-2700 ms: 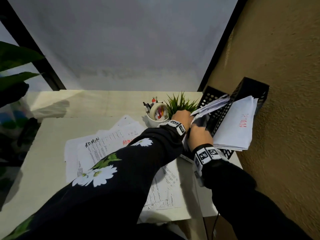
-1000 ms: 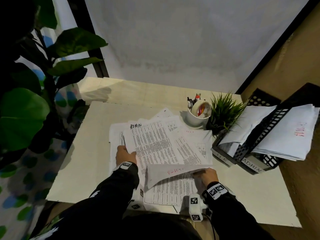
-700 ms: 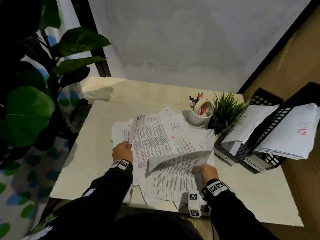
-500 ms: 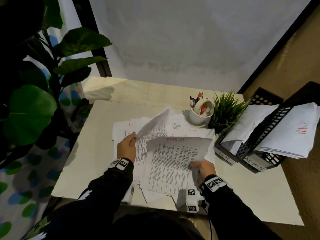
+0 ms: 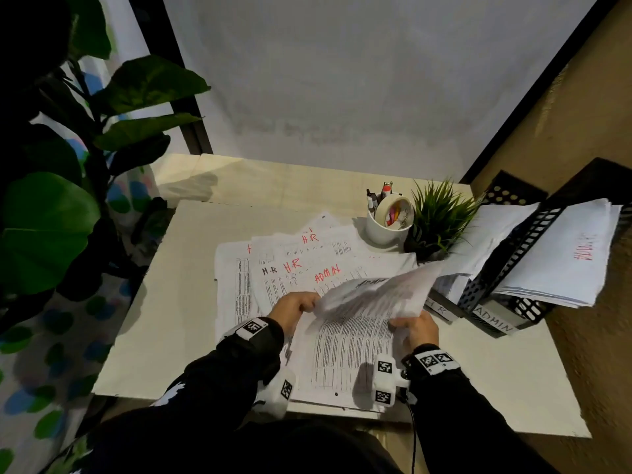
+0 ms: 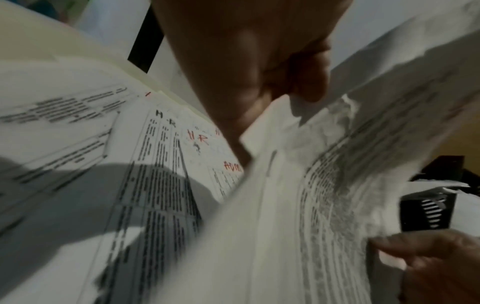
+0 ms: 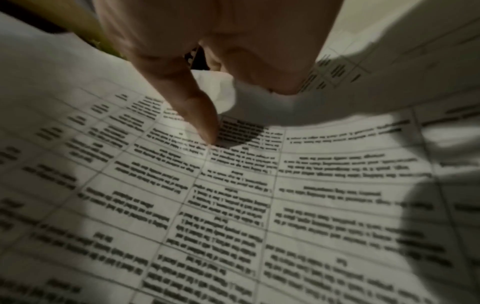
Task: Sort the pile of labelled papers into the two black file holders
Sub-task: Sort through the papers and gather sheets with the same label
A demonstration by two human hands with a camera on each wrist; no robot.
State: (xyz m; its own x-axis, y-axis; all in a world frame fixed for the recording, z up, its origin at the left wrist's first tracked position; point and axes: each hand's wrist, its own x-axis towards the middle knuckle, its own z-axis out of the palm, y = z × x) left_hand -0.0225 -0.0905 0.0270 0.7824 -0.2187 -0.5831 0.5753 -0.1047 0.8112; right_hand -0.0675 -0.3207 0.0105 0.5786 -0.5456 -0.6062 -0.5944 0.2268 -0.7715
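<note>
— Papers (image 5: 294,265) lay spread on the tabletop (image 5: 171,302), beside the holders (image 5: 492,295)?
— Yes. Left hand (image 5: 295,307) pinched a lifted sheet (image 5: 379,292); right hand (image 5: 415,328) gripped its other edge.

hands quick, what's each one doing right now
Left hand: pinches the left edge of the lifted sheet.
Right hand: grips that sheet's right edge, thumb pressing the page below.
</note>
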